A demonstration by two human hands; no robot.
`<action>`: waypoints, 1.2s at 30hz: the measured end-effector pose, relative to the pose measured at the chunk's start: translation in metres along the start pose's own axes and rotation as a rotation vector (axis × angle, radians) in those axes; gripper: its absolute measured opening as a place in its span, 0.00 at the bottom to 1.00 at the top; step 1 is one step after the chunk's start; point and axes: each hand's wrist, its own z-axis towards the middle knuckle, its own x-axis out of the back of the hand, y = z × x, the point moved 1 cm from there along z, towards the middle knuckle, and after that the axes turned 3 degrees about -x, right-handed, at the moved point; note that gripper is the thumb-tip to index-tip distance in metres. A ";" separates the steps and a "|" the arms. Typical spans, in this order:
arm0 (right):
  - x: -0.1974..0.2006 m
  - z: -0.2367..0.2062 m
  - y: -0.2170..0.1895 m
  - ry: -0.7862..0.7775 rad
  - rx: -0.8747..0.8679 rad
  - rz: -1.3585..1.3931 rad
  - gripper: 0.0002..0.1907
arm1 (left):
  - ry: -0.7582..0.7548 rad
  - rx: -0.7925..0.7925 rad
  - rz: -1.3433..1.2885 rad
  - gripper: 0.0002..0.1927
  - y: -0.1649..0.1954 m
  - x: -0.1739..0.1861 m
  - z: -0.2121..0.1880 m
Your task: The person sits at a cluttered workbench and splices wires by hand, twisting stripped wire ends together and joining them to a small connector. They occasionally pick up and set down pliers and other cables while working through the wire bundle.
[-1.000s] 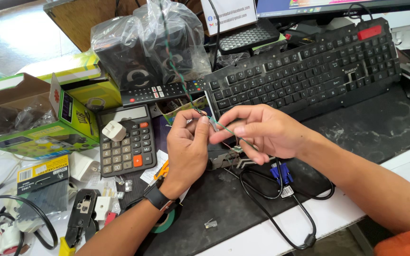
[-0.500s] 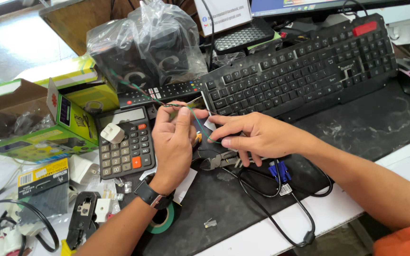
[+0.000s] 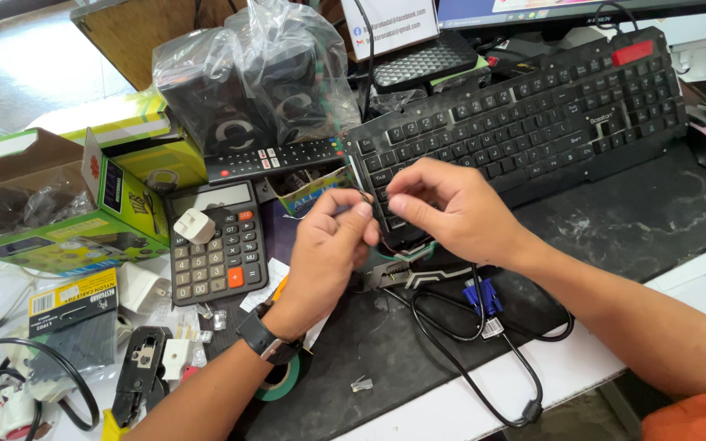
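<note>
My left hand (image 3: 327,249) and my right hand (image 3: 443,208) meet above the lower left corner of a black keyboard (image 3: 525,122). Both pinch thin wires (image 3: 359,196) between thumb and fingertips; the wire ends are mostly hidden by my fingers. A black watch (image 3: 267,343) sits on my left wrist. Under my hands lie pliers (image 3: 406,276) with black and green handles, partly covered. A black cable (image 3: 484,343) with a blue connector (image 3: 481,294) loops on the dark mat below my right hand.
A black calculator (image 3: 210,241) with a white plug adapter on it sits left of my hands. Behind are a remote (image 3: 275,158), bagged black speakers (image 3: 247,90) and green boxes (image 3: 83,212). A crimping tool (image 3: 136,380), tape roll (image 3: 283,380) and clear plugs (image 3: 361,382) lie near the front.
Both hands have lifted slightly toward the keyboard and drawn closer together, fingertips now nearly touching around the wires. The pliers show more below them.
</note>
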 end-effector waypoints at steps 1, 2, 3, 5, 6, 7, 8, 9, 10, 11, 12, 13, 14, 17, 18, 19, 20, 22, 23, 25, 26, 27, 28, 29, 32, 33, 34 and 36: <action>-0.001 0.001 0.002 -0.079 -0.032 0.119 0.10 | -0.016 0.009 -0.003 0.09 -0.001 -0.001 -0.001; -0.001 0.002 0.003 -0.157 -0.065 0.238 0.11 | -0.032 0.018 -0.007 0.10 -0.002 -0.002 -0.002; -0.002 0.003 0.004 -0.235 -0.098 0.355 0.12 | -0.049 0.026 -0.011 0.11 -0.003 -0.003 -0.003; -0.002 0.003 0.006 -0.280 -0.259 0.423 0.12 | -0.099 0.011 -0.007 0.11 -0.006 -0.005 -0.003; -0.002 0.002 0.006 -0.303 -0.340 0.457 0.12 | -0.124 0.005 -0.005 0.11 -0.007 -0.005 -0.004; -0.001 0.002 0.006 -0.328 -0.378 0.508 0.11 | -0.133 0.009 0.014 0.11 -0.007 -0.005 -0.003; 0.001 0.003 0.006 -0.352 -0.417 0.558 0.11 | -0.142 0.014 0.033 0.11 -0.008 -0.005 -0.003; 0.002 0.003 0.006 -0.377 -0.456 0.610 0.10 | -0.150 0.019 0.051 0.11 -0.008 -0.004 -0.003; 0.003 0.004 0.006 -0.385 -0.486 0.617 0.09 | -0.156 0.012 0.095 0.11 -0.009 -0.004 -0.003; 0.004 0.005 0.007 -0.394 -0.516 0.623 0.09 | -0.163 0.004 0.139 0.11 -0.009 -0.003 -0.003; 0.005 0.004 0.007 -0.401 -0.547 0.631 0.08 | -0.169 -0.002 0.182 0.11 -0.010 -0.003 -0.003; 0.005 0.004 0.008 -0.409 -0.551 0.682 0.07 | -0.164 0.014 0.213 0.11 -0.010 -0.002 -0.003; 0.005 0.004 0.008 -0.417 -0.554 0.732 0.07 | -0.158 0.028 0.245 0.11 -0.010 -0.001 -0.002; 0.006 0.004 0.010 -0.387 -0.561 0.662 0.05 | -0.142 0.035 0.261 0.12 -0.012 -0.001 -0.002; 0.006 0.004 0.009 -0.369 -0.562 0.602 0.05 | -0.136 0.032 0.256 0.13 -0.012 -0.002 -0.002; 0.005 0.005 0.009 -0.368 -0.554 0.598 0.04 | -0.140 0.001 0.256 0.13 -0.011 -0.002 -0.003; 0.005 0.005 0.008 -0.367 -0.546 0.594 0.04 | -0.145 -0.029 0.255 0.13 -0.010 -0.003 -0.003; 0.005 0.007 0.006 -0.329 -0.510 0.531 0.04 | -0.144 -0.117 0.278 0.14 -0.007 -0.005 -0.004; 0.004 0.007 0.005 -0.290 -0.484 0.475 0.04 | -0.141 -0.170 0.301 0.14 -0.005 -0.007 -0.005; 0.003 0.007 0.004 -0.218 -0.449 0.383 0.04 | -0.073 -0.218 0.477 0.14 0.000 -0.011 -0.006; 0.002 0.007 0.005 -0.187 -0.440 0.347 0.04 | -0.006 -0.210 0.628 0.14 0.003 -0.011 -0.008; 0.002 0.007 0.006 -0.157 -0.431 0.312 0.04 | 0.064 -0.200 0.779 0.14 0.005 -0.012 -0.010; 0.002 0.007 0.007 -0.146 -0.422 0.259 0.04 | 0.083 -0.252 0.791 0.13 0.008 -0.013 -0.009; 0.003 0.007 0.009 -0.135 -0.413 0.205 0.04 | 0.102 -0.306 0.801 0.13 0.010 -0.013 -0.008; 0.004 0.008 0.012 -0.090 -0.222 0.101 0.04 | 0.147 -0.294 0.727 0.10 0.011 -0.012 -0.005; 0.004 0.009 0.013 -0.075 -0.130 0.076 0.04 | 0.162 -0.260 0.685 0.09 0.010 -0.010 -0.004; 0.005 0.009 0.014 -0.047 -0.185 0.083 0.04 | 0.103 -0.195 0.595 0.08 0.008 -0.009 -0.004; 0.006 0.009 0.016 0.009 -0.294 0.095 0.04 | -0.011 -0.064 0.410 0.07 0.003 -0.009 -0.005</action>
